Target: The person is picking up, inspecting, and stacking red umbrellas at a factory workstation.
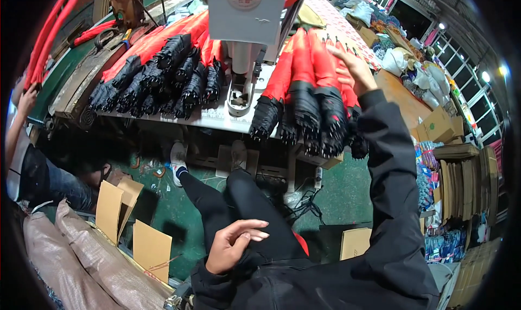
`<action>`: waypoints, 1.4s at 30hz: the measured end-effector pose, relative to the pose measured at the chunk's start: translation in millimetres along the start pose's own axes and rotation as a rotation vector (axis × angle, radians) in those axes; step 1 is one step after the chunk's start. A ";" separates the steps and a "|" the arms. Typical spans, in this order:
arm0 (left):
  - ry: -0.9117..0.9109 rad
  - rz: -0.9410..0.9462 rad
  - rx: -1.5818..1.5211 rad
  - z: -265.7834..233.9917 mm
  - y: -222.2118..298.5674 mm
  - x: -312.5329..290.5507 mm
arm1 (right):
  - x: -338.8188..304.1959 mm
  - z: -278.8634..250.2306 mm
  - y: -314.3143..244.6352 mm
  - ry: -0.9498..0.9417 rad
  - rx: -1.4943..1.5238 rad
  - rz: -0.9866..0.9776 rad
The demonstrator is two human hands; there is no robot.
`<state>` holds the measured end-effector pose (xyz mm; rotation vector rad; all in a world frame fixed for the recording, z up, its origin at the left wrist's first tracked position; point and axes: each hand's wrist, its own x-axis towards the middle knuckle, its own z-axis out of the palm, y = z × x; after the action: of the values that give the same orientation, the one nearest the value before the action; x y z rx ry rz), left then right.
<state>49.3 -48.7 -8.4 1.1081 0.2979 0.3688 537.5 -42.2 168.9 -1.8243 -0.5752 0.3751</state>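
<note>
My right hand reaches over a row of folded umbrellas with red sleeves and black ends, right of a grey machine head. Its fingers curl over the red part of an umbrella near the right end; the fingertips are partly lost among the sleeves. My left hand hovers above my lap, empty, with fingers loosely stretched and the thumb beneath. Left of the machine post lies another pile of red and black umbrellas, black ends toward me, overhanging the edge of the white table.
At the far left a co-worker's hand holds long red pieces. Woven sacks and cardboard flaps stand at lower left. Cables lie on the green floor. Stacked cardboard and heaped bundles fill the right side.
</note>
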 end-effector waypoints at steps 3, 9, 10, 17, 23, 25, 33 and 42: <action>0.035 -0.027 -0.011 -7.4 -9.2 -1.9 | -34.7 20.5 28.6 -0.117 0.152 -0.072; 0.019 -0.069 0.030 -27.4 -26.2 2.2 | -81.3 20.2 64.9 -0.118 -0.031 -0.318; 0.021 -0.063 0.038 -29.7 -28.6 5.0 | -85.5 22.4 63.9 -0.118 -0.033 -0.311; 0.028 -0.089 -0.045 -31.2 -42.4 21.1 | -65.0 41.4 40.7 -0.082 -0.675 -0.500; 0.040 -0.120 -0.040 -29.1 -52.8 20.1 | -31.9 103.8 14.0 -0.223 -0.925 -0.451; 0.062 -0.132 -0.043 -30.8 -54.7 18.1 | -34.5 114.5 11.7 -0.236 -0.935 -0.438; 0.080 -0.119 -0.028 -44.5 -56.5 17.4 | -33.2 128.8 35.9 -0.206 -0.921 -0.700; 0.075 -0.105 -0.035 -47.5 -62.0 18.9 | -45.8 121.0 22.2 -0.335 -0.844 -0.836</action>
<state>55.5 -26.6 -85.5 1.0417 0.4133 0.3215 440.9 22.6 108.0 -2.0766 -1.8519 -0.1846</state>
